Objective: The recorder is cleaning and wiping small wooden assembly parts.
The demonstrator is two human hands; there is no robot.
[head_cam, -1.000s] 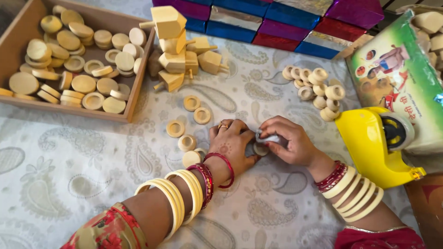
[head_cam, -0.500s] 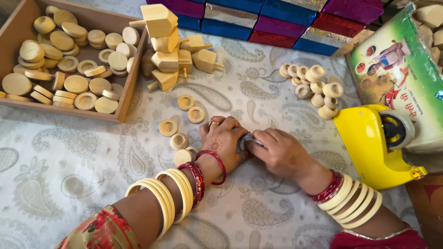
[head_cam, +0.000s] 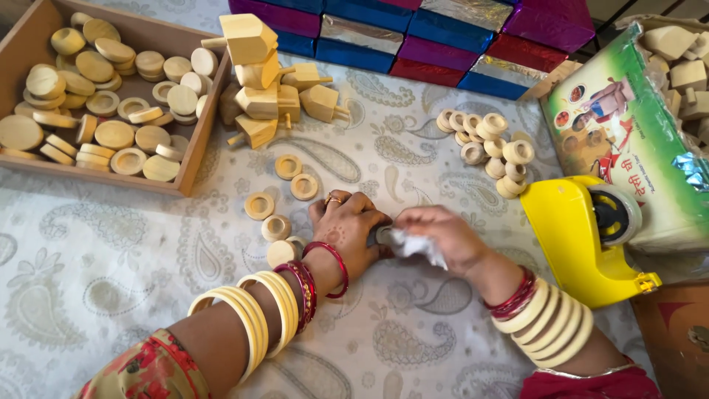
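Observation:
My left hand (head_cam: 347, 229) rests on the patterned cloth, closed around a small round grey piece (head_cam: 382, 235) that is mostly hidden under my fingers. My right hand (head_cam: 443, 240) meets it from the right, pinching a crumpled white cloth (head_cam: 419, 246) against that piece. Both wrists carry cream and red bangles. Several loose wooden rings (head_cam: 281, 198) lie just left of my left hand, one touching its wrist side.
A wooden tray (head_cam: 193, 148) of round discs sits at the top left. Wooden blocks with pegs (head_cam: 266, 89) are piled beside it. More rings (head_cam: 491, 144) lie to the right, near a yellow tape dispenser (head_cam: 583, 244), a printed box (head_cam: 628, 140) and foil-wrapped boxes (head_cam: 443, 37) at the back.
The white cloth in my right hand now shows more clearly against the grey piece. Both hands stay together at the same spot; the view has shifted slightly.

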